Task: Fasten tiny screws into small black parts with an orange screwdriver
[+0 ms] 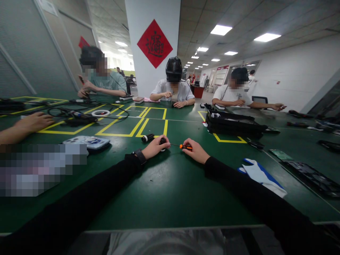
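Note:
My left hand [154, 147], with a dark band at the wrist, is closed around a small black cylindrical part [163, 141] just above the green table [159, 191]. A screwdriver [185, 147] with an orange and black handle is gripped in my right hand [197, 151]. Its thin shaft points left toward the black part; whether the tip touches it I cannot tell. Beside my left hand lies another black cylindrical piece [147, 137] with a white band.
Yellow tape [114, 134] marks rectangles on the table. Black trays [233, 122] are stacked ahead right, with a blue-white glove [262, 175] and circuit boards [313, 175] nearer. A phone [90, 141], cables and a co-worker's hand [34, 122] are left. Several people sit around the table.

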The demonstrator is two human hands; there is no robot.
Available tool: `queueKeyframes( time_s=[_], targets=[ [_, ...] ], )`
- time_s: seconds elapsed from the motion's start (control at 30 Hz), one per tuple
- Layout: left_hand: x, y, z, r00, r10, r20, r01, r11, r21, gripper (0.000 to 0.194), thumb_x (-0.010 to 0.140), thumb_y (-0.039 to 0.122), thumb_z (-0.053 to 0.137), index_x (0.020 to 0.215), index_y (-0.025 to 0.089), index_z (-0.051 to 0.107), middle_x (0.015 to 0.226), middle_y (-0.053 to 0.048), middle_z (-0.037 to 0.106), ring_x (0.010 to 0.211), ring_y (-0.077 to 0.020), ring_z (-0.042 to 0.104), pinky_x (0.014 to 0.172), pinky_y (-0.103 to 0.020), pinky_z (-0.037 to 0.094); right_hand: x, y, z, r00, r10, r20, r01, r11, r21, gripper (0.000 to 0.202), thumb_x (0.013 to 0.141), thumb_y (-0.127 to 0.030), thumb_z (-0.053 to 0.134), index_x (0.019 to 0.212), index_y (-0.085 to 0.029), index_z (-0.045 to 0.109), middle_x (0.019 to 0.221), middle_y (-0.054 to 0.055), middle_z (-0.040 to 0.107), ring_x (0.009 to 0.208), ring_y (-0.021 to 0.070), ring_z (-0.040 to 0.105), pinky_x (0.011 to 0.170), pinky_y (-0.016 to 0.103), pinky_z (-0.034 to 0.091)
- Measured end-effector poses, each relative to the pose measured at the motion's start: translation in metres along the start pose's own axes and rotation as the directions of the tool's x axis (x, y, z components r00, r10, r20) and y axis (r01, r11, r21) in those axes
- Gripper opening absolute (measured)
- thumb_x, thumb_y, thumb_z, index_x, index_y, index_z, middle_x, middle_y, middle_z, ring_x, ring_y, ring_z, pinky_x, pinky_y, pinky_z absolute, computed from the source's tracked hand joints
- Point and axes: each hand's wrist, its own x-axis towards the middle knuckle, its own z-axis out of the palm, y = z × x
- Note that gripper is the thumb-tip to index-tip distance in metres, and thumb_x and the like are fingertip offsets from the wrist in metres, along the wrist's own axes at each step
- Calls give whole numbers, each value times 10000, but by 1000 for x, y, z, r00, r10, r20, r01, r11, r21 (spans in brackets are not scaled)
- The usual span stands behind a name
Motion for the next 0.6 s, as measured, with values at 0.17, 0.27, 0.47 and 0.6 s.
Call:
queueKeyframes(
  time_s=[0.17, 0.27, 0.47, 0.6],
  targets=[
    [1, 1, 1, 1000, -7, 5, 7, 1000, -7, 251, 752, 385, 540, 837, 152, 503, 744, -9, 609, 689, -111, 558, 667, -250, 433, 2, 1, 0, 1000, 0, 20, 1, 999, -39, 215, 872, -285, 393, 884, -159, 567, 886, 47, 557, 844, 141, 487, 792, 292, 376],
    [1, 1, 1, 1000, -12, -1, 12, 1000, -7, 254, 746, 389, 545, 831, 154, 502, 739, -6, 611, 686, -111, 561, 670, -251, 435, 2, 2, 0, 1000, -14, 24, 16, 998, -61, 234, 879, -260, 372, 841, -151, 575, 855, 48, 555, 825, 140, 483, 789, 290, 370],
    [0, 2, -2, 1000, -6, 16, 6, 1000, -7, 254, 743, 390, 545, 828, 154, 505, 746, -10, 614, 702, -118, 566, 696, -265, 438, 0, -2, 0, 1000, -8, 18, 8, 1000, -18, 147, 801, -235, 498, 924, -158, 522, 886, 37, 553, 790, 136, 492, 740, 274, 386],
    [-1, 2, -5, 999, -13, 41, 14, 1000, -5, 250, 744, 388, 543, 822, 153, 509, 753, -12, 617, 712, -118, 567, 707, -269, 439, 0, -9, 1, 1000, -12, 21, 12, 1000, 1, 173, 793, -242, 510, 948, -165, 509, 900, 39, 551, 799, 141, 497, 753, 282, 394]
  ],
)
